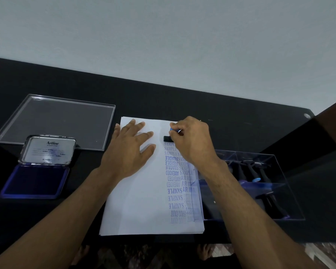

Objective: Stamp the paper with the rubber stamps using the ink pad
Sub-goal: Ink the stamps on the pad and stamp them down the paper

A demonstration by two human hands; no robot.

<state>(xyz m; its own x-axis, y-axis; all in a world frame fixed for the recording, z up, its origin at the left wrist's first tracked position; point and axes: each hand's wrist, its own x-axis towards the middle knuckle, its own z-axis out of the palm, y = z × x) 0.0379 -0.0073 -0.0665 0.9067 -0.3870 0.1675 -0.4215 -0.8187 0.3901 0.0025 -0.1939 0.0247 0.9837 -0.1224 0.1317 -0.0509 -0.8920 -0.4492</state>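
From the head camera I see a stack of smooth white paper (144,191) lying on a matte black table (182,100), its right-hand columns filled with blue impressions reading SAMPLE, FRAGILE, AMENDED, AIR MAIL and FAX OUT. My left hand (131,152) lies flat on the sheet, fingers spread wide and gripping nothing. My right hand (192,140) is curled tight around a rubber stamp (168,138), whose black rectangular base sits on the paper at the top of the stamped column; a glossy blue tip of its handle shows between the fingertips. To the left, well apart from the paper, the ink pad (35,181) lies open: a flat blue rectangular cushion in a rounded metal tin, its silvery lid tilted up with Artline printed inside. Behind it rests a clear, square-cornered plastic lid (56,117). On the right, just beside the paper, a transparent plastic box (260,191) holds more stamps with dark tapered handles, one showing a blue end.
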